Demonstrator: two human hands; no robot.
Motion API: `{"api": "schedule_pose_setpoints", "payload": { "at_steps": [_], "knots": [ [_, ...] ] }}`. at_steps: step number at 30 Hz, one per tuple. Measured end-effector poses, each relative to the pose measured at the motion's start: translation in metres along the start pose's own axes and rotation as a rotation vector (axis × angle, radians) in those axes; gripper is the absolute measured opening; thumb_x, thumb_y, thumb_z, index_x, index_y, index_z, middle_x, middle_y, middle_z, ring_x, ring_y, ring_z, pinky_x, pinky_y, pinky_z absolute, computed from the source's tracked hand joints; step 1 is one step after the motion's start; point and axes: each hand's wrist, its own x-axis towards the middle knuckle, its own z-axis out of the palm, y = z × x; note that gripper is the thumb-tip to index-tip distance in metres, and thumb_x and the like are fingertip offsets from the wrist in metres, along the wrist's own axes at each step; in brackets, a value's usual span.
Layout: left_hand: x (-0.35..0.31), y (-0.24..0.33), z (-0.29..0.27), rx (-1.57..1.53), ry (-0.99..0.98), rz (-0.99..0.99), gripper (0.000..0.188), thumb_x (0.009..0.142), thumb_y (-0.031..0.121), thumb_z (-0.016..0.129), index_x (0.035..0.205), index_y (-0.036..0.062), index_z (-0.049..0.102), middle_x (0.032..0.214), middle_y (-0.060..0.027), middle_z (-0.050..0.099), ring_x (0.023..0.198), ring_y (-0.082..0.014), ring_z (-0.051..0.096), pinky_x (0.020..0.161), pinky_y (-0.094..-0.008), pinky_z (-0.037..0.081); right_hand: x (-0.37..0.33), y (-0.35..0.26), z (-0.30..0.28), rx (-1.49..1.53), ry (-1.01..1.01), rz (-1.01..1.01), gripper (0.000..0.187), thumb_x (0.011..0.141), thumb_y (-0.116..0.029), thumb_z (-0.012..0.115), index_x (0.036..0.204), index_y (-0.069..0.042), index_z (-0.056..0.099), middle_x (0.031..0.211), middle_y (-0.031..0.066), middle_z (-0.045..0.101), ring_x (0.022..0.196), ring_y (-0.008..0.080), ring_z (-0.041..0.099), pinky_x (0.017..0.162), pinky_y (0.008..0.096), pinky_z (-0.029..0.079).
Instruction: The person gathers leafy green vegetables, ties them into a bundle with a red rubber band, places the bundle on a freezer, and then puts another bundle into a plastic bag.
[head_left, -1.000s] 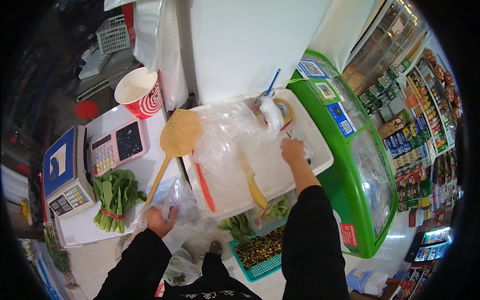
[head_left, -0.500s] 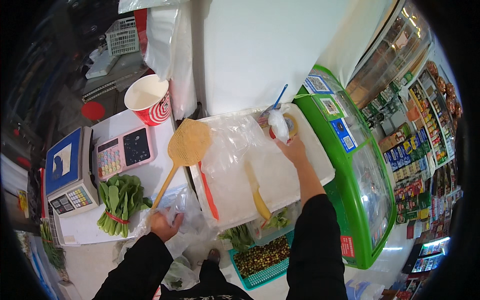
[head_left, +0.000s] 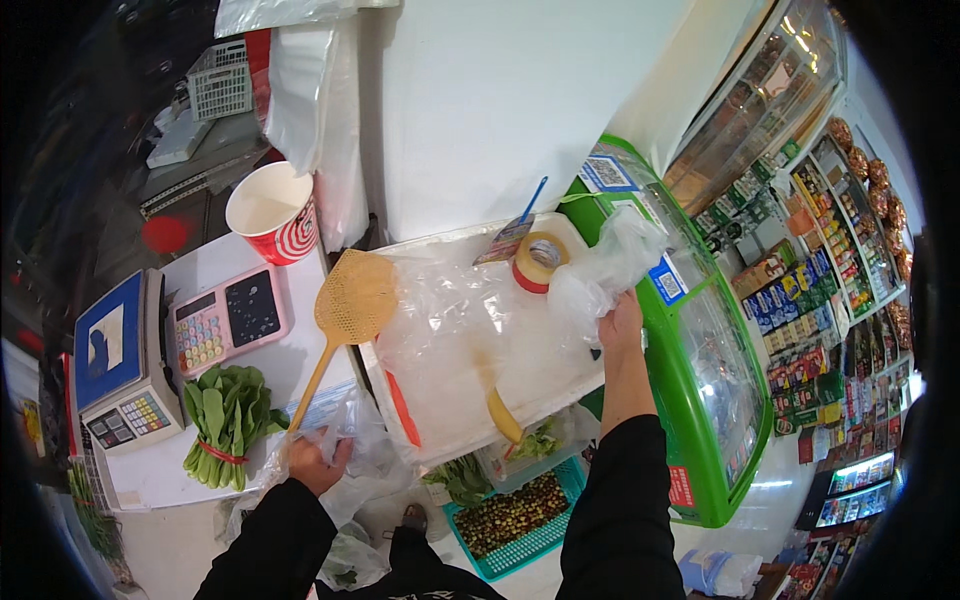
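My right hand [head_left: 622, 320] is closed on a thin clear plastic bag [head_left: 612, 255], which billows out above the right side of the white foam tray. At the front edge of the white table, my left hand [head_left: 318, 465] has its fingers curled and the thumb raised, gripping a clear plastic bag [head_left: 372, 445] bunched beside it. Left of that hand lies a bunch of leafy greens [head_left: 228, 418] tied with a red band. A yellow fly swatter [head_left: 357, 300] leans between table and tray, its handle reaching down toward my left hand.
On the tray [head_left: 570, 375] sit tape rolls [head_left: 541, 256], clear sheeting and a yellow-handled knife [head_left: 503, 415]. A pink calculator [head_left: 228, 318], blue-topped scale [head_left: 125, 355] and paper bucket [head_left: 272, 212] stand left. A green freezer [head_left: 690, 350] borders the right; a teal basket [head_left: 490, 568] sits below.
My right hand has moved right and nearer, away from the tape rolls, and the crumpled bag in it has spread out. My left hand stays at the table edge. The view has shifted slightly.
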Motion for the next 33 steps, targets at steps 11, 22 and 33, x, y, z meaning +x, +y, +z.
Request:
{"api": "schedule_pose_setpoints", "payload": {
  "at_steps": [11, 22, 33],
  "knots": [
    [-0.008, -0.009, 0.004, 0.074, 0.076, 0.036, 0.029, 0.088, 0.032, 0.070, 0.099, 0.0047, 0.073, 0.073, -0.0178, 0.068, 0.066, -0.0367, 0.067, 0.061, -0.0473, 0.053, -0.052, 0.002, 0.012, -1.324, 0.231, -0.388, 0.033, 0.091, -0.014, 0.065, 0.120, 0.002, 0.059, 0.120, 0.0189, 0.066, 0.100, 0.0313, 0.066, 0.086, 0.0360, 0.052],
    [-0.006, -0.006, 0.005, 0.021, 0.081, 0.027, 0.029, 0.089, 0.031, 0.070, 0.105, 0.0078, 0.073, 0.080, -0.0161, 0.070, 0.072, -0.0366, 0.068, 0.066, -0.0464, 0.054, -0.146, 0.125, 0.107, -1.067, -0.317, -0.327, 0.057, 0.086, -0.026, 0.077, 0.129, 0.004, 0.054, 0.104, 0.0146, 0.068, 0.091, 0.0188, 0.065, 0.081, 0.0327, 0.053],
    [-0.007, -0.010, 0.005, 0.064, -0.023, -0.034, 0.030, 0.091, 0.034, 0.067, 0.105, 0.0081, 0.071, 0.084, -0.0166, 0.070, 0.079, -0.0378, 0.068, 0.072, -0.0475, 0.054, -0.161, 0.013, 0.178, -0.843, -0.477, -0.361, 0.013, 0.092, -0.010, 0.065, 0.097, -0.001, 0.074, 0.080, 0.0000, 0.065, 0.072, 0.0073, 0.054, 0.065, 0.0258, 0.046]
  ]
}}
